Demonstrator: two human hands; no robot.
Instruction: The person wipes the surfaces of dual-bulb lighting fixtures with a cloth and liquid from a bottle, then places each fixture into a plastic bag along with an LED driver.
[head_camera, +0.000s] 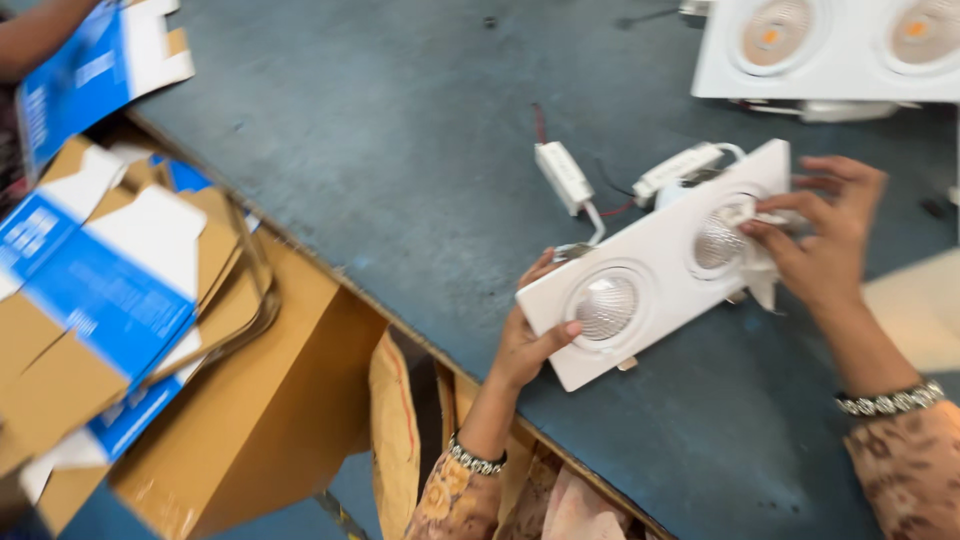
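Observation:
A white twin downlight fixture (660, 262) with two round lenses lies tilted over the dark blue-grey table (400, 150). My left hand (530, 335) grips its near left end, thumb on the front face beside the left lens. My right hand (825, 235) presses a small white cloth (757, 235) against the right lens. Two white driver boxes (565, 177) with red and black wires trail behind the fixture on the table.
A second white twin fixture (830, 50) lies at the table's far right. Flattened blue-and-white cardboard boxes (110, 290) are stacked on a brown carton (260, 400) left of the table edge. Another person's arm (35, 30) holds a carton at top left.

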